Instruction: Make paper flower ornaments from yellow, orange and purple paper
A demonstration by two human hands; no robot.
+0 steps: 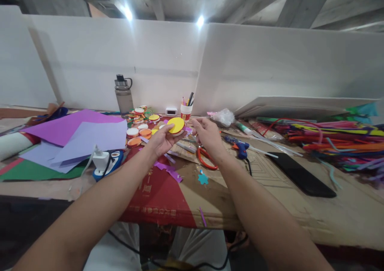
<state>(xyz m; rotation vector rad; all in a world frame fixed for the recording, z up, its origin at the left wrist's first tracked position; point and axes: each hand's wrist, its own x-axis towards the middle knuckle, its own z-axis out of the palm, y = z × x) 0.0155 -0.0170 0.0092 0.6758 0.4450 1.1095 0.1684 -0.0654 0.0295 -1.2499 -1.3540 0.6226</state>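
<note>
My left hand [165,142] holds a round disc with a yellow top [176,125] and a pale side, tilted toward me above the table. Just to its right, my right hand [207,134] is closed, with thumb and fingertips drawn together; what lies between them is too small to make out. Below the right hand are scissors with orange handles [207,162], partly hidden by it. A teal star-like paper cutout [203,178] lies nearer to me. Purple paper scraps [172,173] are scattered under the left hand. Several round pieces, among them an orange one [134,142], sit left of the disc.
A blue glue gun [241,149] and a black phone-like slab [301,175] lie to the right, before bundled coloured pipe cleaners [345,139]. Purple sheets [93,137] and a power strip [108,165] are left. A bottle [124,99] and pen cup [186,111] stand behind.
</note>
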